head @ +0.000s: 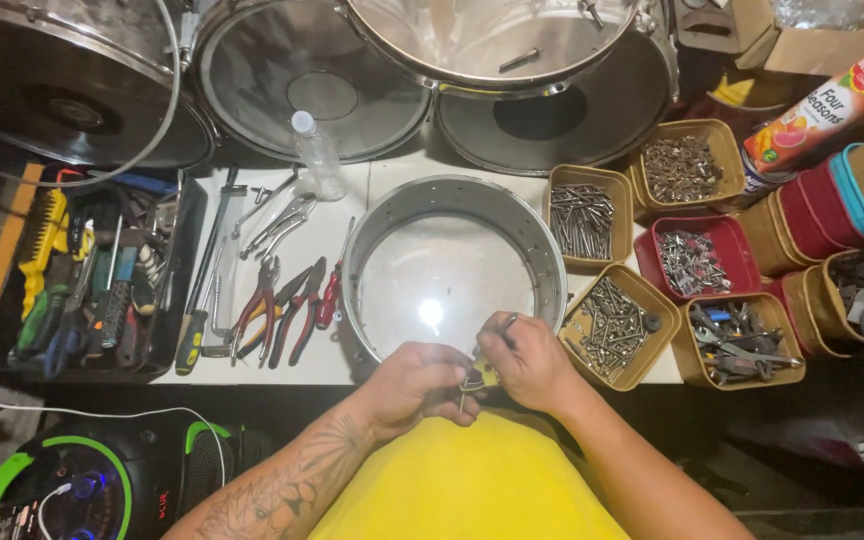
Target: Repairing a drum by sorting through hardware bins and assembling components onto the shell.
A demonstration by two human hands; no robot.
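From the head camera, both hands meet just in front of the near rim of a shiny round metal drum shell with a clear head [452, 275], which lies flat on the white desk [352, 205]. The left hand [414, 385] and right hand [530, 362] are each pinched shut on a small metal fitting with a yellow part [479, 377], held between them above the person's yellow shirt [462, 480].

The fitting looks light, stiff and small enough to slip; a fingertip pinch at its ends seems safest. The shell looks rigid, its clear head easily dented.

Red-handled pliers [282, 310] lie left, and tan tubs of metal screws [612, 325] right.
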